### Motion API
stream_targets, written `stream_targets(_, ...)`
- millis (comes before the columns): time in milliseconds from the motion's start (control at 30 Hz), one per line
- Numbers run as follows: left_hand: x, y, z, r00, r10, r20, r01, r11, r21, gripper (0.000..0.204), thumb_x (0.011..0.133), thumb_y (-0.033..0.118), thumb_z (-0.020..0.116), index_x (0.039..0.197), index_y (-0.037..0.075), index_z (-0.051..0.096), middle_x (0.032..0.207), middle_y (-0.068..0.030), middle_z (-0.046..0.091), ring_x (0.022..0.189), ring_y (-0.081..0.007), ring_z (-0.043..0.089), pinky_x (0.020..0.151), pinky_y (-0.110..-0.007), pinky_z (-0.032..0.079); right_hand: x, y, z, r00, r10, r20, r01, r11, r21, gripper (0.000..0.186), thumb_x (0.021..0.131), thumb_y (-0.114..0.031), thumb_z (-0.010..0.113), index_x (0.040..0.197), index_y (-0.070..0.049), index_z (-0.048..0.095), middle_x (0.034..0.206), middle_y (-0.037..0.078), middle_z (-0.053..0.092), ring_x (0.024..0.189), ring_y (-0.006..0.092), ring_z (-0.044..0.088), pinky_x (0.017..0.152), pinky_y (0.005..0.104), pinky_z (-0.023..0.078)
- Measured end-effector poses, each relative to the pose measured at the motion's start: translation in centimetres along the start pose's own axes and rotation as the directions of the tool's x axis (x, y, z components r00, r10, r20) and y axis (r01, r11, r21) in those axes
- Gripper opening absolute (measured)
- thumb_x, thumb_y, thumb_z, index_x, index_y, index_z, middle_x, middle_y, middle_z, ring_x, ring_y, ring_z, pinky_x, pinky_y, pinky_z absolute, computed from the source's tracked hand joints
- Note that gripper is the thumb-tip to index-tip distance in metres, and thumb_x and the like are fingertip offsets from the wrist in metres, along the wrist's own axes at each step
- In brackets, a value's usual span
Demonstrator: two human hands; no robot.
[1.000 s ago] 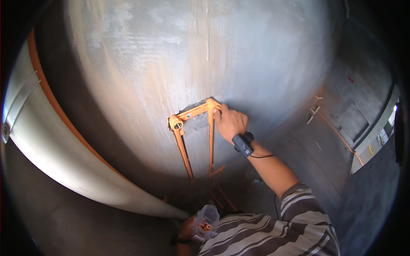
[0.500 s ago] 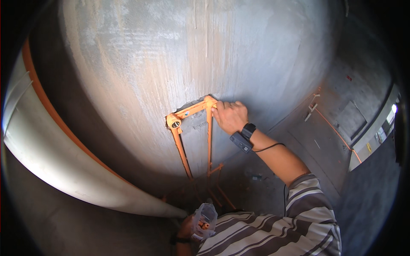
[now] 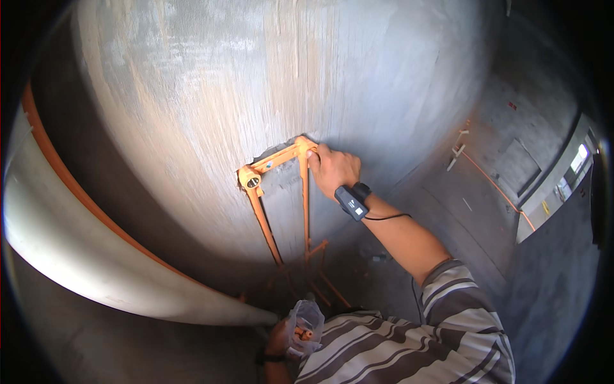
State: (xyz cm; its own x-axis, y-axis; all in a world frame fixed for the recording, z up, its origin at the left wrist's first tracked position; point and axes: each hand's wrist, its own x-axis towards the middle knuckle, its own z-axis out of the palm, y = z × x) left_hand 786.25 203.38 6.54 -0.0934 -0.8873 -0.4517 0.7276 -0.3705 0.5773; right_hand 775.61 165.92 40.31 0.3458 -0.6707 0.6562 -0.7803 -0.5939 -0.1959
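My right hand (image 3: 335,168) is closed at the right end of an orange pipe bracket (image 3: 279,158) set in a recess in the concrete wall. Its thumb and fingers pinch an orange pipe fitting (image 3: 304,144) at that corner; the fingers hide most of what they grip. At the bracket's left end, a round metal-rimmed opening (image 3: 253,182) faces outward. Low in the view, my left hand (image 3: 277,339) is closed around a clear plastic bag (image 3: 306,315). Several small orange fittings (image 3: 303,334) lie inside it.
Two orange pipes (image 3: 306,214) run down the wall from the bracket to more pipework near the floor. A thick white pipe (image 3: 128,278) curves along the left. At the right are another wall with an orange line (image 3: 492,181) and a bright opening (image 3: 581,157).
The view has shifted slightly, so the wall and bracket sit a little farther left. My right wrist has turned while the fingers stay on the fitting. The left hand still holds the bag.
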Motion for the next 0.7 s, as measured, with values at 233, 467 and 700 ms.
stream_targets(233,-0.2,0.6,-0.9,0.955,0.037,0.295,-0.006,0.995,-0.105,0.042,0.105,0.035,0.051,0.130,0.001,0.056,0.122,-0.0127,0.066,0.110,-0.0239,0.067,0.090,-0.042,0.058,-0.7,-1.2,-0.5,0.984,0.152,0.093,-0.157,0.987,0.044,0.043,0.106,-0.044,0.043,0.099,-0.006,0.062,0.078,0.020,0.069,0.077,0.0460,0.066,0.069,0.0578,0.049)
stream_targets(467,-0.9,0.0,-0.6,0.966,0.229,0.119,-0.227,0.973,-0.031,0.045,0.107,0.041,0.050,0.127,0.002,0.057,0.110,-0.0069,0.067,0.099,-0.0154,0.064,0.084,-0.034,0.055,-17.5,-5.6,-4.3,0.452,-0.750,0.484,0.095,0.579,0.810,0.015,0.091,-0.024,0.071,0.090,-0.009,0.069,0.083,0.009,0.066,0.078,0.0307,0.066,0.067,0.0410,0.053)
stream_targets(700,-1.4,1.0,1.3,0.979,0.158,0.127,-0.140,0.981,-0.137,0.073,0.102,0.067,0.037,0.131,0.003,0.056,0.124,-0.0075,0.066,0.110,-0.0170,0.062,0.096,-0.035,0.050,-25.4,-8.2,2.0,-0.028,-0.791,0.611,0.302,0.576,0.759,0.016,0.080,-0.009,0.065,0.093,-0.007,0.072,0.096,0.012,0.068,0.087,0.0346,0.068,0.071,0.0437,0.055)
